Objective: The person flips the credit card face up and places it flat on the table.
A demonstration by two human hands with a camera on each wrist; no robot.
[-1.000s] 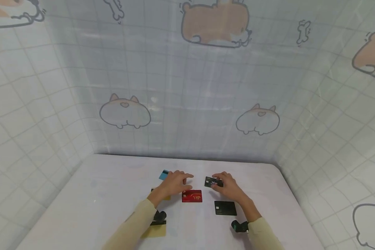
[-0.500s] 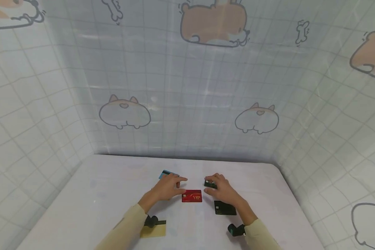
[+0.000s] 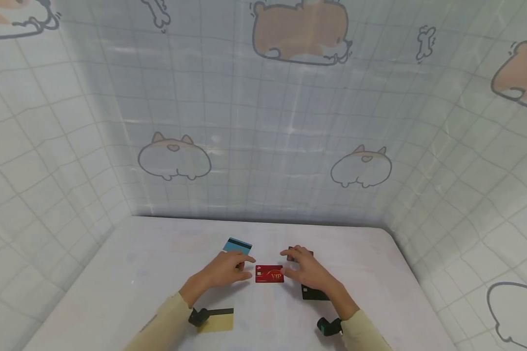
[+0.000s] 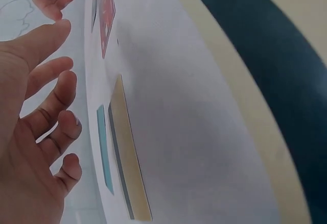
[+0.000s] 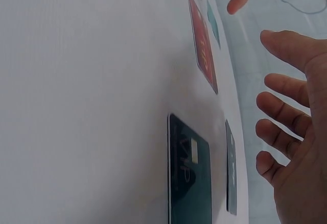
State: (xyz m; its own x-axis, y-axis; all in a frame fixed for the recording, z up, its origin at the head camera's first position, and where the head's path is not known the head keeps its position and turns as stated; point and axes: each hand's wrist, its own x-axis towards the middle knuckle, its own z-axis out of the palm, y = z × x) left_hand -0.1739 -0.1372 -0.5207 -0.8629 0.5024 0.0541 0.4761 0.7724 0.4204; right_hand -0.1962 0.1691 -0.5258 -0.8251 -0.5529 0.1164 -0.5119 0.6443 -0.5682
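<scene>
A red VIP card (image 3: pixel 268 274) lies flat on the white table between the two hands. My left hand (image 3: pixel 224 268) hovers to its left with nothing between its loosely bent fingers. My right hand (image 3: pixel 308 269) hovers on the other side, its thumb overlapping the red card's right edge in the head view. Under that hand lies a dark card (image 5: pixel 231 168), mostly hidden from above. Nearer the wrist is a black VIP card (image 5: pixel 190 175), partly covered by the forearm in the head view. A blue striped card (image 3: pixel 239 245) lies just beyond the left hand.
A gold card with a dark stripe (image 3: pixel 217 321) lies near the left sleeve. Another gold card (image 4: pixel 129 157) shows beneath the left hand in the left wrist view. Dark wrist devices (image 3: pixel 329 326) stick out from both arms. A patterned curtain (image 3: pixel 263 195) stands behind the table.
My right hand has let go of the dark card and shifted left toward the red one. My left hand has drawn back to the left, uncovering more of the blue card.
</scene>
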